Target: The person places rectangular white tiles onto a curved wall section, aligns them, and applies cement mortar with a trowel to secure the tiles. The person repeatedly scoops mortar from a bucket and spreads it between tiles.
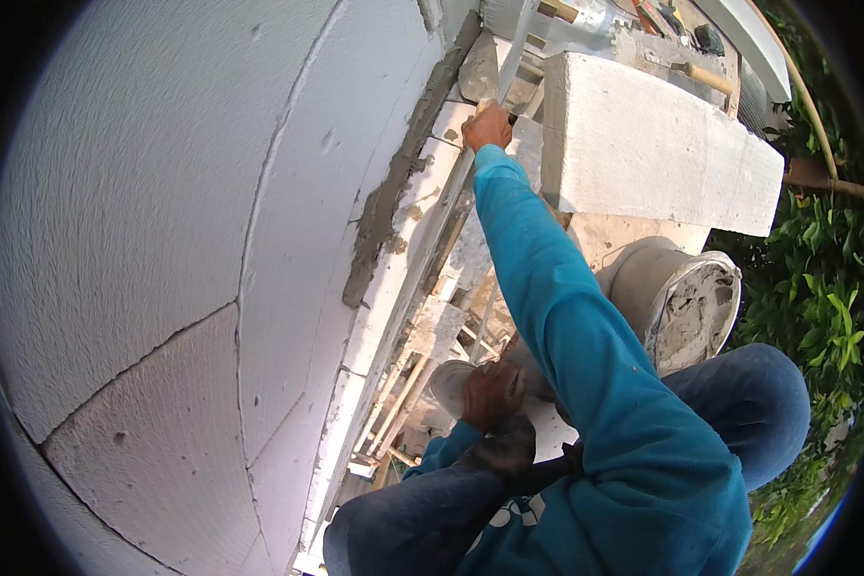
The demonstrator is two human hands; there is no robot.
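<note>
My right hand [488, 127], at the end of the outstretched teal sleeve, is closed round the handle of a trowel. The trowel's grey, mortar-smeared blade [480, 72] lies beyond my fingers, close to the wall's lower edge. My left hand [494, 392] is low in front of me, by my bent leg, with its fingers curled. A pale rounded thing [448, 386] sits against it; I cannot make out its kind. Wet grey mortar [384, 216] lines the foot of the white block wall [307, 182], on a narrow pale ledge [379, 322].
To the right stands a large white block [662, 144]. A round bucket of mortar [696, 307] is beside my knee. Farther off lies a notched trowel with a wooden handle [708, 77]. Scaffold poles [398, 403] show below through a gap; green leaves [826, 278] border the right.
</note>
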